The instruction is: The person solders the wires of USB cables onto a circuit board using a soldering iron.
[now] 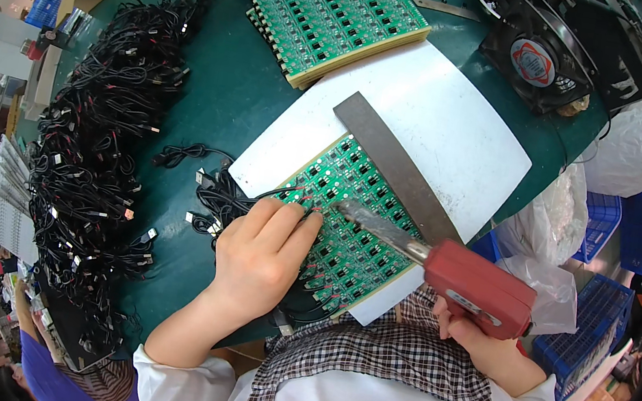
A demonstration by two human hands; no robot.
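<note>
A green circuit board panel point(351, 221) lies on a white sheet point(446, 128) in front of me. My left hand point(264, 254) presses thin black and red wires point(289, 192) down onto the panel's left edge. In my right hand point(475, 333) is a red soldering gun point(476, 292), gripped by its handle. Its dark metal tip point(345, 204) points left and ends just beside my left fingertips, over the panel. A grey metal bar point(395, 166) lies along the panel's far edge.
A stack of green circuit board panels point(339, 14) sits at the back. Black cables lie in a long heap point(99, 145) on the left of the green table, with a smaller bunch point(210, 201) by my left hand. A black fan point(533, 62) stands at the back right; blue crates point(593, 337) are to the right.
</note>
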